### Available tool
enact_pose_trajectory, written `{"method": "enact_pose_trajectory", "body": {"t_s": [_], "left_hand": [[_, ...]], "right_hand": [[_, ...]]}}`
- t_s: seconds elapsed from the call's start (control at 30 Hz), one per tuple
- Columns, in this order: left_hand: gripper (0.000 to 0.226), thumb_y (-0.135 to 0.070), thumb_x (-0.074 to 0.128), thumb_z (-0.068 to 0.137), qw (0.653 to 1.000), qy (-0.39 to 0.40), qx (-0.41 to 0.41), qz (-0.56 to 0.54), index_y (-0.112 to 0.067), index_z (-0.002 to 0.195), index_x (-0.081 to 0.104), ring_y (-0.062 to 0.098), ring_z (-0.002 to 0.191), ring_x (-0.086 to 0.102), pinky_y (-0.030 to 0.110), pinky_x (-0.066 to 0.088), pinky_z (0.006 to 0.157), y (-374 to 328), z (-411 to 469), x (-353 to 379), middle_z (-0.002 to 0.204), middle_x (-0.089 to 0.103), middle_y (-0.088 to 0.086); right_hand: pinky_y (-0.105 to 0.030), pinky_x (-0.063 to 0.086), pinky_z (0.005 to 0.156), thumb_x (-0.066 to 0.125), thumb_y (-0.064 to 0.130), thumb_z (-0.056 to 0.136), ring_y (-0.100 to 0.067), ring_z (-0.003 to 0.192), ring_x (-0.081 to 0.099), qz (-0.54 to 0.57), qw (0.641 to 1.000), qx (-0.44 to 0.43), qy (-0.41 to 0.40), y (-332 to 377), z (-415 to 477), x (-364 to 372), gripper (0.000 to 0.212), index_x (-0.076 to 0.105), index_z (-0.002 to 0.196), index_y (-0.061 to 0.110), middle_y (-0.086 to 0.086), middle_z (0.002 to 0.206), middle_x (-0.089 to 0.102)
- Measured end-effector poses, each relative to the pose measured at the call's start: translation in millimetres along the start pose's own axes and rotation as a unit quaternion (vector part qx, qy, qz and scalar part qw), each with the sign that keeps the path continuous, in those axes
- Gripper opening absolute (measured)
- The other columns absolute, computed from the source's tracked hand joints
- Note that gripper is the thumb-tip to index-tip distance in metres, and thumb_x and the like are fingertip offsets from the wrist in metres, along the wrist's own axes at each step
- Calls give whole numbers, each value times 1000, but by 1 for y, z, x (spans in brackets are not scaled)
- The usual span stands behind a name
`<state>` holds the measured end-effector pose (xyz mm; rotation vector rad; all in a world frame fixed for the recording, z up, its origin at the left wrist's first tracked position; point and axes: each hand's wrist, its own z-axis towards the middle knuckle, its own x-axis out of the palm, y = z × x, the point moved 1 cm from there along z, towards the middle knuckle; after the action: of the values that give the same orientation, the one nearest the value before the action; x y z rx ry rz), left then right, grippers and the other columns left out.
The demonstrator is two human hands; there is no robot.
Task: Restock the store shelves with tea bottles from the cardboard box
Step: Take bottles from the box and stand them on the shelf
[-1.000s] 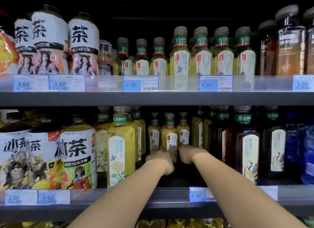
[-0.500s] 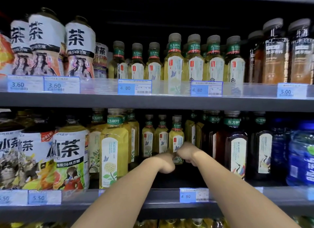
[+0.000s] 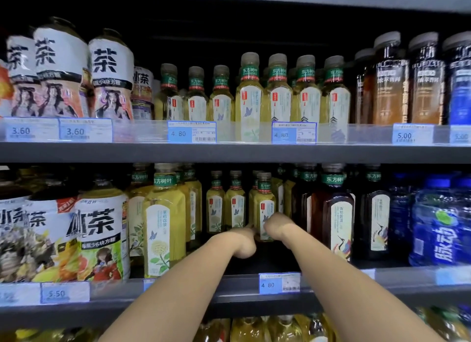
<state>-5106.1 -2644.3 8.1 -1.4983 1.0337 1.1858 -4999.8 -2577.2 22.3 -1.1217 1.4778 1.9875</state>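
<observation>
Head view, mid-restock. Both forearms reach into the lower shelf (image 3: 229, 294), above the 4.80 price tag (image 3: 279, 283). The tea bottle (image 3: 264, 201) being placed is a small yellow-green one with a green neck band. It stands upright at the front of the small-bottle lane, just ahead of two like bottles (image 3: 225, 209) set further back. The right hand (image 3: 277, 225) has its fingers curled round the bottle's lower right side and grips it. The left hand (image 3: 244, 242) is curled against the lower left of the bottle with its back to the camera and its fingers mostly hidden, so I cannot tell whether it pinches or only steadies. The bottle's base is hidden behind the hands, so seating is unconfirmed. Neighbours: large jasmine tea bottles (image 3: 164, 224) to the left, dark tea bottles (image 3: 334, 214) to the right. Judgement on progress: the upper shelf (image 3: 229, 152) shows a full front row of small tea bottles (image 3: 277, 97), but this lane sits well back from the shelf lip, so more bottles likely fit. The cardboard box is not in view, so the remaining stock is unknown. Next: release, then fetch another.
</observation>
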Motion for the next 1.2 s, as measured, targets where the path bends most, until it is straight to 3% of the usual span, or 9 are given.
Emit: {"method": "enact_pose_trajectory", "body": {"t_s": [0.2,0.37,0.5,0.57,0.77,0.97,1.07,1.13,1.2], "left_hand": [[56,-21,47,97,995,-87,-12,-47,-16,152,41,30,133,50,42,44,109,-8,-64,-1,151,47,13],[30,-31,47,98,973,-220,3,-61,-21,116,68,21,93,64,44,57,82,-25,-153,6,108,68,3],[21,-25,47,100,920,-387,55,18,-17,103,66,23,92,59,40,55,75,-37,-217,36,100,65,4],[18,-21,48,101,908,-409,84,9,-15,105,64,27,97,57,41,51,77,-37,-242,64,103,64,5],[16,-10,59,92,943,-321,87,-9,-15,105,68,30,94,62,44,54,70,-6,-297,220,97,67,7],[11,-11,60,88,988,-155,1,-15,-18,94,66,32,93,63,43,54,71,43,-329,415,94,64,5],[30,-27,50,95,998,-50,-35,15,-19,122,60,33,118,53,49,49,93,60,-332,499,125,56,7],[49,-38,38,101,997,18,-61,41,-22,147,41,34,141,32,54,29,114,68,-342,533,155,34,9],[56,-42,27,104,995,61,-73,38,-26,158,24,34,151,12,54,14,121,73,-350,558,166,10,9]], "right_hand": [[-34,46,96,48,13,96,-35,120,56,-12,998,-55,-38,7,-72,-24,35,57,127,-2,-20,129,60],[-32,50,91,46,13,97,-30,110,62,-7,988,-127,-91,-2,-148,-29,36,60,130,8,-16,126,63],[-35,54,85,48,14,95,-24,98,64,-48,967,-173,-180,-18,-215,-15,26,68,111,12,-7,110,68],[-39,53,82,50,13,92,-27,96,62,-101,949,-220,-202,-34,-247,4,22,68,104,10,-7,103,67],[-42,47,60,47,14,92,-32,75,56,-111,961,-222,-123,-122,-323,118,13,58,85,12,-8,83,57],[-40,50,67,46,15,95,-30,82,59,-103,985,-136,32,-221,-398,268,18,63,88,11,-7,89,59],[-40,52,77,46,20,96,-32,95,61,-114,981,-86,132,-258,-421,338,21,63,104,12,-10,104,60],[-40,52,86,49,25,95,-34,106,60,-110,973,-15,202,-276,-433,371,26,59,116,13,-13,116,58],[-40,50,94,53,30,94,-36,115,55,-102,959,58,258,-293,-439,403,36,53,127,16,-15,124,54]]}}
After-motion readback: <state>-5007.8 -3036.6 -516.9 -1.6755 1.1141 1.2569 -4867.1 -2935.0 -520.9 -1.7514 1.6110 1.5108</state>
